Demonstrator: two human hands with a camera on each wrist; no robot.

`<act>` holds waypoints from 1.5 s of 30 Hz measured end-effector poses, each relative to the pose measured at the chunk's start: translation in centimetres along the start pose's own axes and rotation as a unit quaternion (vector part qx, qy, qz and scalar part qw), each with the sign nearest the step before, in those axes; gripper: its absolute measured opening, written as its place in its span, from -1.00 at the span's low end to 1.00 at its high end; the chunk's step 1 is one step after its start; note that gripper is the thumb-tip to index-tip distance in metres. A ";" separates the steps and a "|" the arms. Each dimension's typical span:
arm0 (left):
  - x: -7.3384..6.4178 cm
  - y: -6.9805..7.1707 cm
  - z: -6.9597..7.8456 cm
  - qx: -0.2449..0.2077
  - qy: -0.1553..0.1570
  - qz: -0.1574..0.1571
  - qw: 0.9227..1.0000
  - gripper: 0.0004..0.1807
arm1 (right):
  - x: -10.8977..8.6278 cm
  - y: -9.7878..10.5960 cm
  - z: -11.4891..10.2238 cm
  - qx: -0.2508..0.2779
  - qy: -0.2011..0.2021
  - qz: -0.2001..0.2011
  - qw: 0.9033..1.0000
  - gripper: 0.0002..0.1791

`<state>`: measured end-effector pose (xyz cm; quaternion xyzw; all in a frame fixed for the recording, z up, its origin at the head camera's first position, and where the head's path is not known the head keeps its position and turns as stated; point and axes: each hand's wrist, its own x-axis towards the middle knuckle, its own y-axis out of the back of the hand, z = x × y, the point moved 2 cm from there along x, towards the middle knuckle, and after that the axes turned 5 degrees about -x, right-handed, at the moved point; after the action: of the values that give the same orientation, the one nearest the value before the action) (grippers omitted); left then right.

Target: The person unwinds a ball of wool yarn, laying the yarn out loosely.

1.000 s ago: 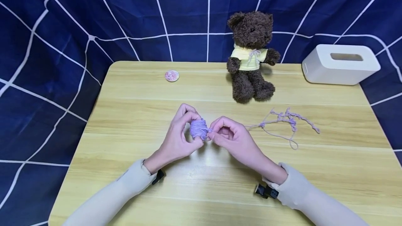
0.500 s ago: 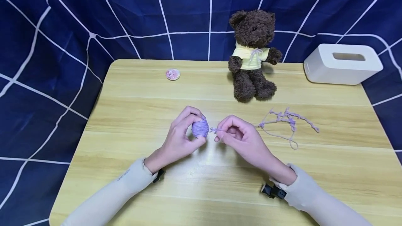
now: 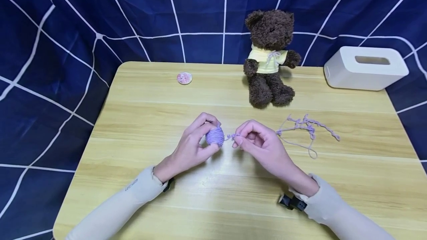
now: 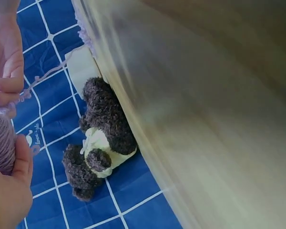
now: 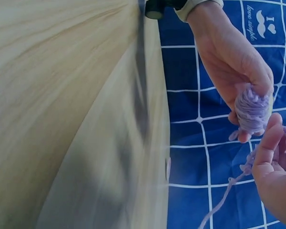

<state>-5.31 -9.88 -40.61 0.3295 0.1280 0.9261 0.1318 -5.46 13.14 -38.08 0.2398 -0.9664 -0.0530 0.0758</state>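
- Purple yarn ball (image 3: 215,136): nearer the person than the teddy bear (image 3: 271,58) and left of it.
- Left hand (image 3: 188,144): grip curled round the ball, thumb and fingers on opposite sides.
- Right hand (image 3: 271,153): grip drawn to a fingertip pinch on the knotted strand (image 3: 231,136).
- Tangled yarn (image 3: 310,129): on the desk (image 3: 150,99), right of the bear, nearer the person.

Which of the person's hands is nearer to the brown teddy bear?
Right. The right hand is in front of the teddy bear, on the person's side; the left hand, holding the yarn ball, is farther off to the left.
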 end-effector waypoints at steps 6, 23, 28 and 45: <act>-0.1 0.6 -0.1 -0.005 0.048 0.005 0.999 -0.67 | -0.1 1.3 0.0 0.028 0.012 0.008 0.999 -0.94; -0.2 2.6 -0.3 -0.011 0.043 0.061 0.997 -0.64 | -2.8 10.2 1.2 0.201 0.057 0.107 0.972 -0.79; -0.3 2.7 -0.3 -0.044 0.042 0.081 0.995 -0.62 | -3.7 12.3 1.7 0.243 0.042 0.154 0.957 -0.79; -0.5 3.2 -0.6 -0.062 0.044 0.145 0.987 -0.59 | -5.6 17.1 3.3 0.281 0.007 0.267 0.922 -0.82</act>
<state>-5.87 -13.07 -40.31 0.2950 0.0269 0.9551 0.0108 -8.91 31.08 -39.68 -0.0151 -0.9694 0.2441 0.0231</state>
